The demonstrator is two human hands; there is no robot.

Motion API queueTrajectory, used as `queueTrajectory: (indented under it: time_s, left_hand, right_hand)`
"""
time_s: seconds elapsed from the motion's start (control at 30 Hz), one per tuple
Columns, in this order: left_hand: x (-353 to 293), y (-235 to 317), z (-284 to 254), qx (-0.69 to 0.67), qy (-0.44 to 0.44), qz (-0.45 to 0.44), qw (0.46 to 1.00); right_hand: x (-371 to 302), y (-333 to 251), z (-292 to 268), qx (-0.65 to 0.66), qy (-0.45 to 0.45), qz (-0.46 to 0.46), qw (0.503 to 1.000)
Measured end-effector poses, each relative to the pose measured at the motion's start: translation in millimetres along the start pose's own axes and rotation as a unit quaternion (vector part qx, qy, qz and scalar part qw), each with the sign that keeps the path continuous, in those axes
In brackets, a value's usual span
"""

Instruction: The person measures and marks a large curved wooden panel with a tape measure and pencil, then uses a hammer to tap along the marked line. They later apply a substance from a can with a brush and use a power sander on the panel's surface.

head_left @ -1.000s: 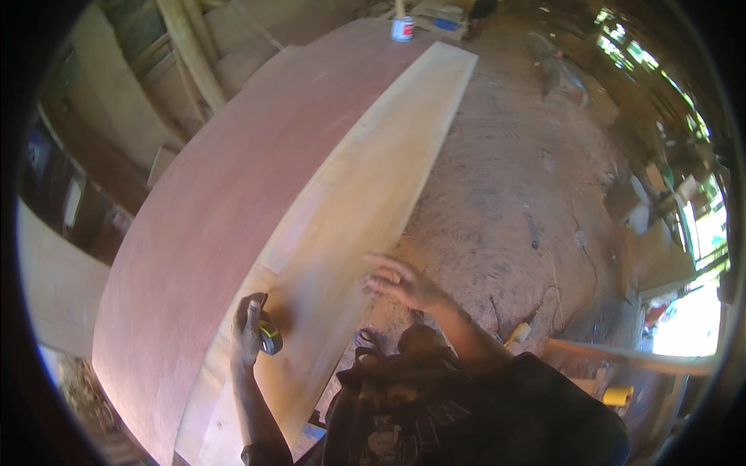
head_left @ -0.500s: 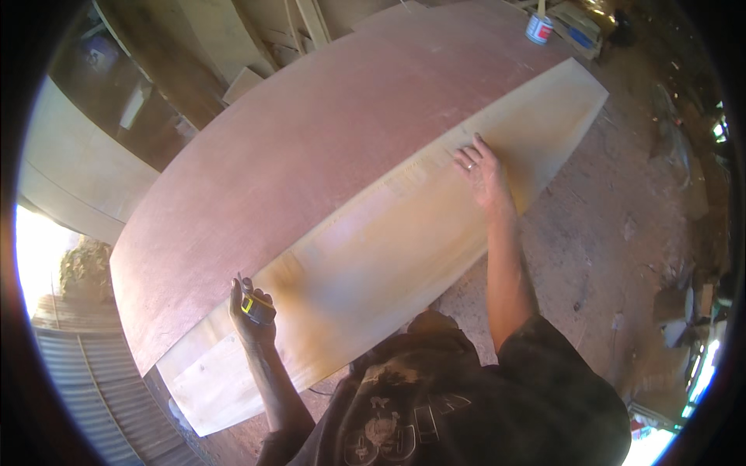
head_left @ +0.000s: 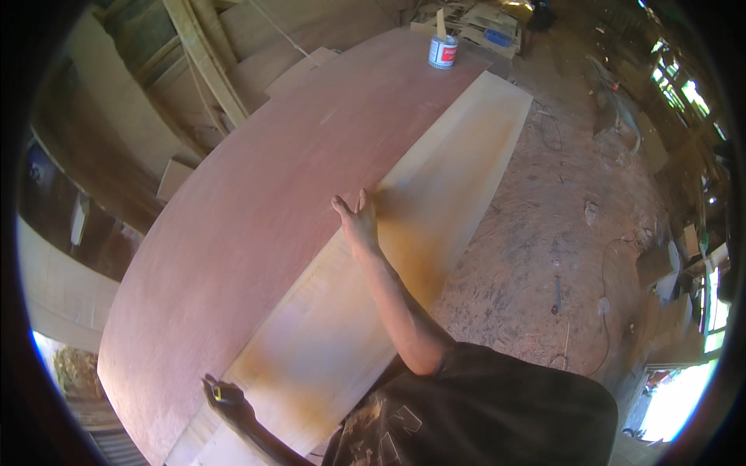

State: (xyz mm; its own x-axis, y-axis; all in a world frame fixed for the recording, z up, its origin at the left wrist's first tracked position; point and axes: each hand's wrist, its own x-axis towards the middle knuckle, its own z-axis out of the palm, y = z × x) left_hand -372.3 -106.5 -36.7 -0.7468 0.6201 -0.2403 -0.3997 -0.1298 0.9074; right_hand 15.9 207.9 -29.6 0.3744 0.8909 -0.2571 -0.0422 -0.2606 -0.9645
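Left fingers (head_left: 208, 380) round tape measure (head_left: 220, 394), right fingers (head_left: 362, 200) apart at edge of board (head_left: 326, 318), wide panel (head_left: 233, 233) beyond

Hiding most of the small black-and-yellow tape measure (head_left: 218, 394) in the left hand (head_left: 235, 405). Cutting off the long pale wooden board (head_left: 311, 342) below, covering parts of its sides with the right hand (head_left: 360, 226) and dark fabric shirt (head_left: 497, 396). Showing a slim dark object (head_left: 555, 308) too small for identifying.

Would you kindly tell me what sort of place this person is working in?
Probably a woodworking shop: a long pale board lies along a large reddish sheet, wooden beams show beyond it, and the left hand holds a tape measure.
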Motion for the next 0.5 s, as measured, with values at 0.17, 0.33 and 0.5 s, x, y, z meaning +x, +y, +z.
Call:
queueTrajectory:
  time_s: [0.17,0.33,0.5]
  left_hand:
    - [9.8,-9.6,-8.3,0.031,-0.021,0.060,0.997]
    - [16.7,7.4,14.3,-0.179,0.052,-0.032,0.982]
    - [13.0,7.9,29.3,-0.128,0.154,0.035,0.979]
  right_hand:
    - [22.4,-2.2,-62.4,0.309,-0.032,0.094,0.946]
    - [51.5,-27.7,-98.0,0.323,0.004,0.056,0.945]
    - [90.2,-57.7,-102.1,0.292,0.006,0.097,0.951]
